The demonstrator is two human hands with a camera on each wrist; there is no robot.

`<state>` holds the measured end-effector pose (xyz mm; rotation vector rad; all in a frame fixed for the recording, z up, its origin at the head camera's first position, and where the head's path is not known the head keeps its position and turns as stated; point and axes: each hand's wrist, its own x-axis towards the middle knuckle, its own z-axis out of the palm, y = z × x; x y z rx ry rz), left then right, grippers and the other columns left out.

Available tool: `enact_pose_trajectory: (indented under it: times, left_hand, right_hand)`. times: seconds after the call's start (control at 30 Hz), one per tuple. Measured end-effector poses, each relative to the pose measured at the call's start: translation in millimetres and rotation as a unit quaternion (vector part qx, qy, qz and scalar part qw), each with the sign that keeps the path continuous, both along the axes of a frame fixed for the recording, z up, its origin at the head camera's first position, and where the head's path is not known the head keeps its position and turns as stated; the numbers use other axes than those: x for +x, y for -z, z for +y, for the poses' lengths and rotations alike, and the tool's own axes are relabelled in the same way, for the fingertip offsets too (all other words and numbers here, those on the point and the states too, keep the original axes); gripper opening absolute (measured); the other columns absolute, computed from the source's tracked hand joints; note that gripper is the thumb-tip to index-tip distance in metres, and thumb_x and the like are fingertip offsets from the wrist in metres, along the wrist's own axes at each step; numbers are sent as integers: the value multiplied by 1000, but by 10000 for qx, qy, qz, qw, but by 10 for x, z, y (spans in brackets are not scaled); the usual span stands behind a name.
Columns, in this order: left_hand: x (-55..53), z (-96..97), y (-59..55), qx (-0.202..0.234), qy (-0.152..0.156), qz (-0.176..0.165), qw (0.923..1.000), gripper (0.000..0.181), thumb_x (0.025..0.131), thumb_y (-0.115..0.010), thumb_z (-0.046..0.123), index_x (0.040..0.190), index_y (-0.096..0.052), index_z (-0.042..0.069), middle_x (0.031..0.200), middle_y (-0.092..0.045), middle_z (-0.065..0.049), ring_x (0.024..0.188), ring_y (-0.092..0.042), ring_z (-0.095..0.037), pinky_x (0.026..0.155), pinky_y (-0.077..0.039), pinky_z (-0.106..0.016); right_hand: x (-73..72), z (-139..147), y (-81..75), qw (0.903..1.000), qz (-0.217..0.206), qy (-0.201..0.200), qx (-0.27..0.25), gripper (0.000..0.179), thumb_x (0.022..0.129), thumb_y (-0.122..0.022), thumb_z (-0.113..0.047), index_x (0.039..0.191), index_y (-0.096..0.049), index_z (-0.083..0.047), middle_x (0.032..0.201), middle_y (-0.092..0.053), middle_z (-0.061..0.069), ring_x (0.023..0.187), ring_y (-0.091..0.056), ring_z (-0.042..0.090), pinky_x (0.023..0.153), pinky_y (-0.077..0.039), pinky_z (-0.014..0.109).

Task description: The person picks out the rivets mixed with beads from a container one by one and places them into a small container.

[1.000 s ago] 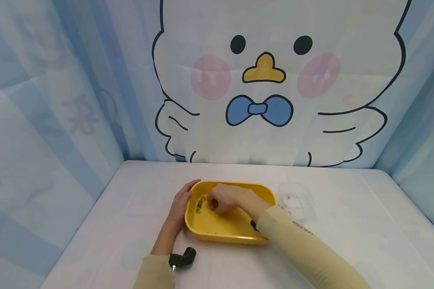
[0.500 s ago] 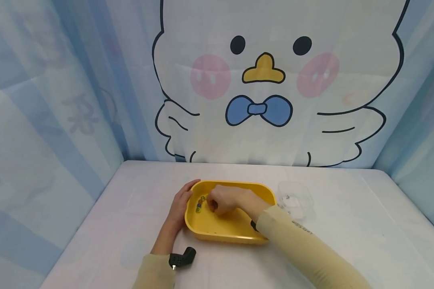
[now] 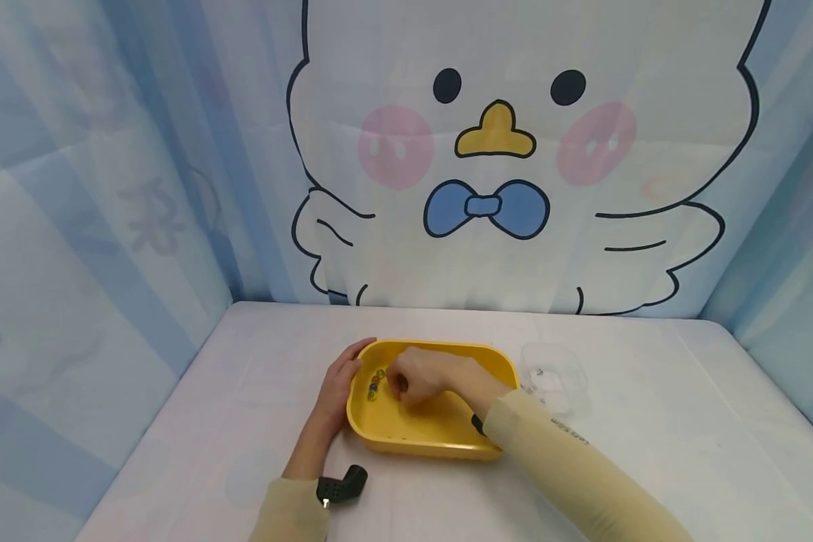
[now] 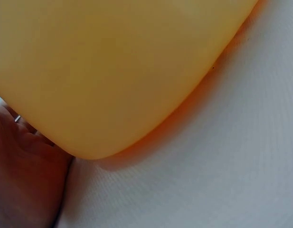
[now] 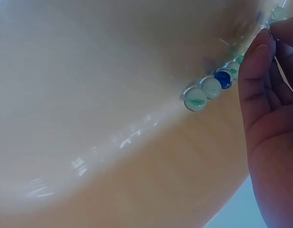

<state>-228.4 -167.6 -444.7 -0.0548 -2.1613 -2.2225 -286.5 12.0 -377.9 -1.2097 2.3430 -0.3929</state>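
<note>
My left hand (image 3: pixel 336 382) lies along the left side of a yellow tray (image 3: pixel 440 436), its fingers reaching to the far left corner. The tray's outer side (image 4: pixel 118 80) covers part of that hand (image 4: pixel 27 175) in the left wrist view. Inside the tray, my right hand (image 3: pixel 420 374) is curled beside a short row of glass marbles (image 3: pixel 373 386). In the right wrist view, the fingertips of the right hand (image 5: pixel 274 128) come together near the wall; no marble shows between them. Clear, green-swirled and blue marbles (image 5: pixel 223 79) line the tray's wall, several partly behind the fingers.
A clear plastic container (image 3: pixel 561 373) stands on the white tabletop (image 3: pixel 684 421) right of the tray, with something pale in or under it. Patterned curtains (image 3: pixel 501 263) enclose the table's back and sides. A black wrist device (image 3: pixel 342 485) sits at the left cuff.
</note>
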Motion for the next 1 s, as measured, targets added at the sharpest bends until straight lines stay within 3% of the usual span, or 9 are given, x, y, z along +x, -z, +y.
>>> enact_pose_trajectory:
  times: [0.27, 0.7, 1.0]
  left_hand:
    - [0, 6, -1, -99, -15, 20, 9999, 47, 104, -33, 15, 147, -50, 8, 151, -47, -9, 140, -40, -26, 118, -27, -44]
    - [5, 10, -14, -218, -32, 48, 9997, 48, 103, -34, 14, 147, -50, 8, 152, -47, -9, 141, -39, -26, 119, -25, -46]
    - [-4, 0, -12, -155, -28, -11, 9999, 48, 103, -34, 14, 148, -50, 8, 152, -47, -9, 141, -39, -25, 119, -24, -45]
  right_hand:
    - [7, 11, -30, 9999, -64, 53, -132, 14, 86, -68, -4, 86, -67, -18, 79, -59, -5, 70, -53, 10, 63, -44, 21]
    - [-29, 121, -184, 9981, 140, 182, -563, 13, 90, -69, -4, 102, -73, -8, 89, -63, -4, 82, -57, 13, 77, -51, 23]
    - [7, 193, -317, 9959, 153, 269, -848, 14, 90, -69, -4, 103, -73, -5, 90, -64, -4, 82, -58, 14, 77, -53, 24]
